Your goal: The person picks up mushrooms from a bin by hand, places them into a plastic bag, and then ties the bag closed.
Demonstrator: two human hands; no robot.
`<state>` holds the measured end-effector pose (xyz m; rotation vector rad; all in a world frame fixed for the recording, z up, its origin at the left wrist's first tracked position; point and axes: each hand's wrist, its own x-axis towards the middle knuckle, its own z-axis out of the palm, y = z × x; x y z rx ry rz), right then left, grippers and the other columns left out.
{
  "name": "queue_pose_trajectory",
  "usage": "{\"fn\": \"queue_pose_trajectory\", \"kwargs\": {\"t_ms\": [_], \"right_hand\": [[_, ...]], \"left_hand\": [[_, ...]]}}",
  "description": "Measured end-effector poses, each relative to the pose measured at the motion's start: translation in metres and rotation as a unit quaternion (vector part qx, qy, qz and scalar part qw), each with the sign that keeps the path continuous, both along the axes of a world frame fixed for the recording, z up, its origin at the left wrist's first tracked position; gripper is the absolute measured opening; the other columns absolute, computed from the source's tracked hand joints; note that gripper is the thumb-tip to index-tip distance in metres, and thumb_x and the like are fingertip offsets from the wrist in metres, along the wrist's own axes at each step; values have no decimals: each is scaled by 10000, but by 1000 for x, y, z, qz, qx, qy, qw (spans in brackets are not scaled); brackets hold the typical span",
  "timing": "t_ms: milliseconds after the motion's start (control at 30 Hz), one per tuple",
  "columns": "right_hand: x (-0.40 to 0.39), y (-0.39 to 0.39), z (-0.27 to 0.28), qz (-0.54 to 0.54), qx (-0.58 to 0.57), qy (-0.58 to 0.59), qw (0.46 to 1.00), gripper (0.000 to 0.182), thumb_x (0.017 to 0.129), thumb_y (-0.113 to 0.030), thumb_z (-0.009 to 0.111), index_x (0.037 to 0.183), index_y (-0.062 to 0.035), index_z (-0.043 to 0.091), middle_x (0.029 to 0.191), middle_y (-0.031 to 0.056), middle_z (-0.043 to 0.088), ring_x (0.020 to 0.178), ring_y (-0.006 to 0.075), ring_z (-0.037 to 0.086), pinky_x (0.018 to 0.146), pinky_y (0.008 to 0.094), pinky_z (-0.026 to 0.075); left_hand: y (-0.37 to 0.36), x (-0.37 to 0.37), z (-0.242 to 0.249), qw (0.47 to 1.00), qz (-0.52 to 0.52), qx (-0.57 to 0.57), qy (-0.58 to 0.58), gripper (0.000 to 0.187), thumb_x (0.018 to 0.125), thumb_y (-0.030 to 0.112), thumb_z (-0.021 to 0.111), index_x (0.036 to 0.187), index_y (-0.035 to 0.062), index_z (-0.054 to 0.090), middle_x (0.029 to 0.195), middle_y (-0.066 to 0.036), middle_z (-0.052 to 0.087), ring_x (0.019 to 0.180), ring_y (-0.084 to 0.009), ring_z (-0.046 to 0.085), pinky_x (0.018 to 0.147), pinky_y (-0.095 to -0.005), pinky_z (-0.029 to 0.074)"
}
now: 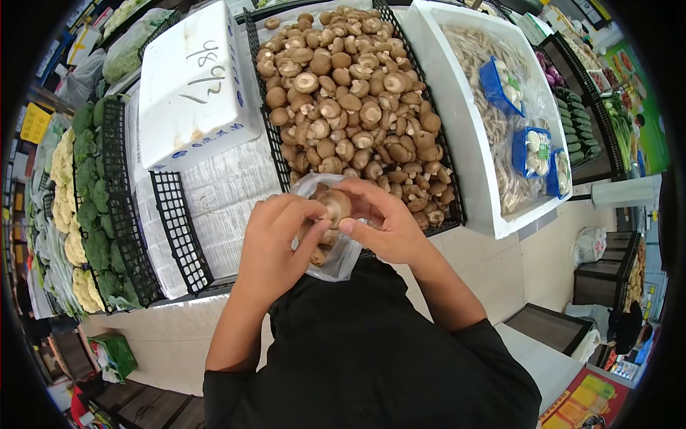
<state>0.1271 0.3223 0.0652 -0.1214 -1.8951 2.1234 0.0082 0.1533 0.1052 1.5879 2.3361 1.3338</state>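
Observation:
Between my two hands is a shiitake mushroom (pixel 336 204), its pale gilled underside turned up. My right hand (pixel 386 223) grips its cap, thumb on the near edge and fingers around the far side. At the mushroom's stem, the thumb and fingertips of my left hand (pixel 277 236) are closed in a pinch. A clear plastic bag (pixel 341 263) hangs open beneath both hands, with at least one more brown mushroom (pixel 319 255) inside. Just beyond lies a heap of loose shiitake mushrooms (pixel 350 100) in a black crate (pixel 457 193).
To the left stand a white foam box (pixel 193 86) with handwriting and a black plastic divider (pixel 182 236), then broccoli (pixel 89 186) and cauliflower (pixel 68 207). On the right, a white foam box (pixel 493 225) holds pale mushrooms and blue packs (pixel 532 151). A green crate (pixel 118 355) sits on the floor.

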Motion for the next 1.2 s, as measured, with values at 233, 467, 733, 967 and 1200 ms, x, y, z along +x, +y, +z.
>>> {"fn": "queue_pose_trajectory", "kwargs": {"t_ms": [233, 467, 733, 967, 1200], "right_hand": [[1, 6, 8, 47, 319, -81, 943, 473, 868, -149, 738, 1286, -8, 566, 1155, 165, 656, 998, 299, 680, 879, 370, 544], [-17, -30, -10, 126, 519, -59, 843, 409, 786, -240, 777, 1104, -55, 599, 980, 105, 604, 936, 304, 628, 764, 442, 508], [-24, -59, -38, 90, 564, -70, 818, 428, 755, -232, 790, 1118, -75, 625, 1036, 82, 613, 1054, 260, 586, 846, 393, 459], [-21, -55, -34, 103, 566, -68, 815, 439, 757, -231, 790, 1135, -85, 621, 1057, 73, 601, 1068, 261, 574, 845, 398, 461], [-3, -15, -6, 46, 448, -78, 889, 330, 827, -226, 749, 1109, -75, 667, 1016, 117, 649, 971, 286, 643, 822, 423, 501]], "left_hand": [[-34, -6, -16, 974, 126, -124, -142, 241, 821, 155, 742, 937, 16, 582, 796, -84, 570, 711, -173, 498, 645, -316, 433], [-58, 3, -40, 929, 81, -193, -305, 291, 911, 209, 658, 784, -36, 564, 624, -89, 556, 575, -145, 525, 549, -328, 418], [-67, 9, -57, 858, 63, -40, -508, 257, 1015, 176, 569, 838, -9, 576, 715, -50, 614, 625, -103, 580, 596, -263, 495], [-70, 6, -58, 835, 41, 0, -548, 250, 1039, 204, 555, 903, -4, 581, 765, -60, 635, 667, -114, 612, 615, -262, 512], [-72, 1, -56, 845, 41, -17, -533, 228, 1033, 181, 557, 898, -3, 568, 779, -84, 655, 666, -121, 623, 617, -266, 517]]}}
